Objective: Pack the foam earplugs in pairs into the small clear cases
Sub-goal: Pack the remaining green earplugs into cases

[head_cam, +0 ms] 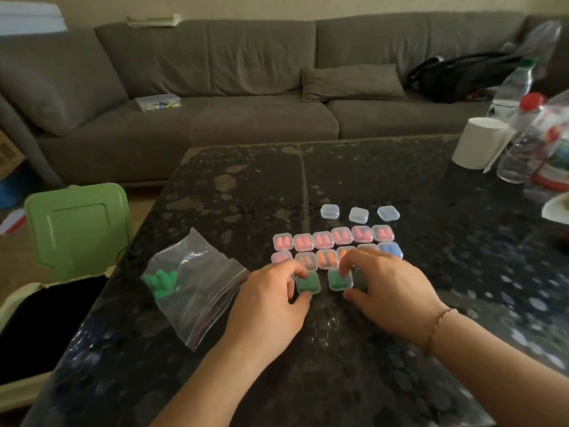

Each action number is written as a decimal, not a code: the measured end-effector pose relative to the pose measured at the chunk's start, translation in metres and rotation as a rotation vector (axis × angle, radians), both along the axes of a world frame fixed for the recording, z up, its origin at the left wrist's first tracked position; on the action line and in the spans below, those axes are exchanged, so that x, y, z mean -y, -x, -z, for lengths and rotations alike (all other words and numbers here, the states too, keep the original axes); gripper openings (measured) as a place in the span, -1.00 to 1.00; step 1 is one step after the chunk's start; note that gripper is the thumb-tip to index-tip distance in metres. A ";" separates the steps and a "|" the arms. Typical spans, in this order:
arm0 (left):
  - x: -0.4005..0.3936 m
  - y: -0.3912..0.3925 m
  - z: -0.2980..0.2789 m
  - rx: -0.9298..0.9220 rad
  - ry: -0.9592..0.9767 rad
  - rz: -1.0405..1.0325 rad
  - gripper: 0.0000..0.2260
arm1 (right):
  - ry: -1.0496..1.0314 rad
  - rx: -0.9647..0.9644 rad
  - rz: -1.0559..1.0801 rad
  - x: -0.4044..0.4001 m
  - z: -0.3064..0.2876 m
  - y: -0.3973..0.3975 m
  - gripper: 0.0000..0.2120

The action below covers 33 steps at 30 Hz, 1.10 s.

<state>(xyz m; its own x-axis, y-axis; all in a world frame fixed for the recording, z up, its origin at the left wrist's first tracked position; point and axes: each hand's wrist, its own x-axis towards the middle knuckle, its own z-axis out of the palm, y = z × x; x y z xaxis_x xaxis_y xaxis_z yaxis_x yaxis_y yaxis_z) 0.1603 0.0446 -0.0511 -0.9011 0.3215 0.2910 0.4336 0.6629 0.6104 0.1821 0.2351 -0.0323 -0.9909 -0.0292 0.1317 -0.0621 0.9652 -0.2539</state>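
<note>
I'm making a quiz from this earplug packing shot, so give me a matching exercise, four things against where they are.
Things:
1. zip bag of green earplugs
2. three empty clear cases
3. white paper roll
4. grey cushion

Places:
A. on the sofa
B. table's far right
C. left of the left hand
D. behind the filled pink row

Pairs: 1-C, 2-D, 3-B, 4-A

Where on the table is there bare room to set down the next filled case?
Free: the table near the edge, below both hands, and the stretch between the empty cases and the sofa. Crowded: the filled rows and the bottles at right.
</note>
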 end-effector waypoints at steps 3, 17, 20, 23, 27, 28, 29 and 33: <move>0.002 0.002 0.003 -0.032 0.052 -0.005 -0.83 | 0.020 0.007 -0.031 0.004 0.002 0.000 -0.83; 0.002 0.003 0.003 -0.061 0.014 0.010 -0.90 | 0.110 -0.290 0.093 -0.016 -0.003 0.023 -0.92; 0.001 0.003 0.001 -0.054 -0.011 0.021 -0.93 | 0.078 -0.178 0.248 -0.044 -0.005 0.045 -0.77; -0.002 0.002 0.000 -0.024 -0.006 0.045 -0.92 | 0.064 0.045 0.328 -0.064 0.002 0.065 -0.61; -0.004 0.001 -0.001 -0.009 -0.018 0.055 -0.90 | 0.171 0.138 0.288 -0.079 0.014 0.082 -0.59; -0.004 0.001 -0.001 -0.007 -0.020 0.052 -0.90 | 0.194 0.147 0.273 -0.081 0.016 0.084 -0.59; -0.004 0.001 -0.001 -0.001 -0.024 0.051 -0.90 | 0.205 0.159 0.262 -0.081 0.017 0.086 -0.59; -0.004 0.003 -0.002 0.013 -0.043 0.065 -0.92 | 0.192 0.176 0.269 -0.079 0.013 0.086 -0.58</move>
<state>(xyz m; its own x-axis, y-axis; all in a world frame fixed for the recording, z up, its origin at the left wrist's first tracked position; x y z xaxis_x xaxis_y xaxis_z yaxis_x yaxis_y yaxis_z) 0.1577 0.0486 -0.0489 -0.8825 0.3671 0.2940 0.4667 0.6066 0.6436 0.0963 0.3145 -0.0456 -0.9677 0.2442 -0.0632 0.2480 0.8746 -0.4166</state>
